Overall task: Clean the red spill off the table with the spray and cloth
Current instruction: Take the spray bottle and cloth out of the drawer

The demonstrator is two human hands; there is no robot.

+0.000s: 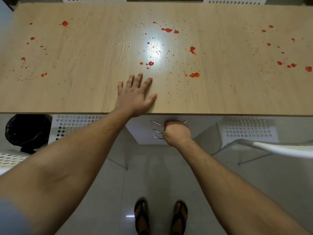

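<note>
Red spill drops point(167, 30) are scattered over the light wooden table point(67, 92), from its left side to its right side. My left hand point(135, 95) lies flat on the table near the front edge, fingers spread. Below the edge, my right hand point(176, 133) grips the top metal handle point(156, 123) of a white drawer unit point(144, 133) under the table. No spray bottle or cloth is in view.
A black bin point(28, 131) stands under the table at the left. White perforated chairs point(247, 129) sit at the left, right and far side. My feet in sandals point(160, 216) stand on the pale tiled floor.
</note>
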